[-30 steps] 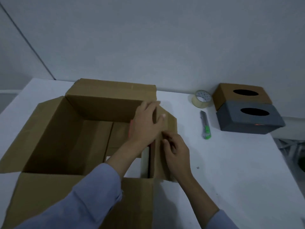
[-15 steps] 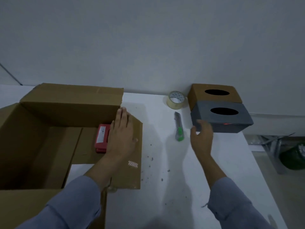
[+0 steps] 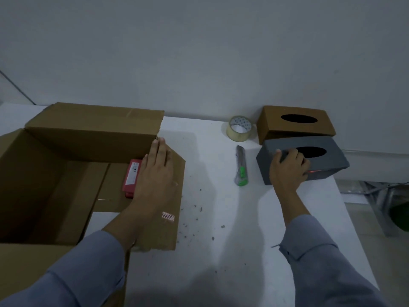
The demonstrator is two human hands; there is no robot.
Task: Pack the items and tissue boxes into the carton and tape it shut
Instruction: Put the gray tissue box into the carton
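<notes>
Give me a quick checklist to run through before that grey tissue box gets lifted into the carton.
1. Right hand grips the grey tissue box: ok.
2. Left hand presses the carton flap flat, keeping the carton open: ok.
3. Room in the carton beside the red item: ok.
4. Utility knife lies in the box's path: not ok.
5. Brown tissue box touching the grey one: cannot tell.

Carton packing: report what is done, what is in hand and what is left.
Done: a red item lies inside the open carton. In hand: the right hand grips the grey tissue box; the left hand presses the carton's right flap flat. Left: the brown tissue box, then sealing with the tape roll, untouched.
</notes>
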